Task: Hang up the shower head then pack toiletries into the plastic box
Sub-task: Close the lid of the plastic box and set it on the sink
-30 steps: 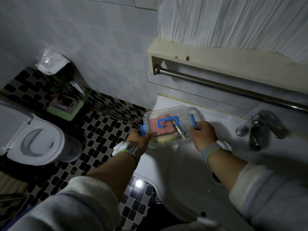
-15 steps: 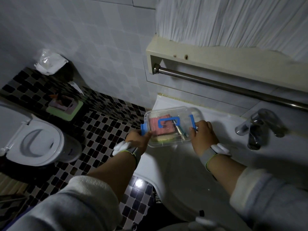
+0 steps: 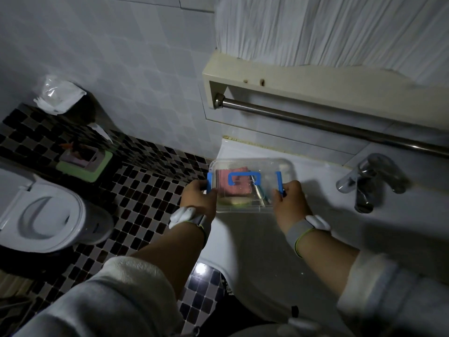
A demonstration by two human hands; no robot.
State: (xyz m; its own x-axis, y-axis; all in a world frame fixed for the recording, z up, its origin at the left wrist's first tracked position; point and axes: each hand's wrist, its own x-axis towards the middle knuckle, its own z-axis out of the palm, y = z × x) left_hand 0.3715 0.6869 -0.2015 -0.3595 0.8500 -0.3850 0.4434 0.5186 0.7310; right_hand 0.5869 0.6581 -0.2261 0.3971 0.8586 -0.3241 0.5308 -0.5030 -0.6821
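Note:
A clear plastic box [image 3: 272, 166] with a blue handle and blue side clasps sits on the left rim of the white sink [image 3: 255, 251]. Its lid is on. Inside I make out a pink item and something yellow-green. My left hand [image 3: 200, 197] grips the box's left end at the blue clasp. My right hand [image 3: 290, 203] grips the right end, fingers curled on the other blue clasp. No shower head is in view.
A chrome tap [image 3: 369, 181] stands at the sink's right. A steel towel rail [image 3: 328, 125] runs along the wall under a cream shelf. On the chequered floor at left are a white toilet [image 3: 46, 215], a green tray [image 3: 85, 164] and a lined bin [image 3: 60, 96].
The box has turned square to me and sits level. Both hands shifted with it and now hold the clasps at its two ends.

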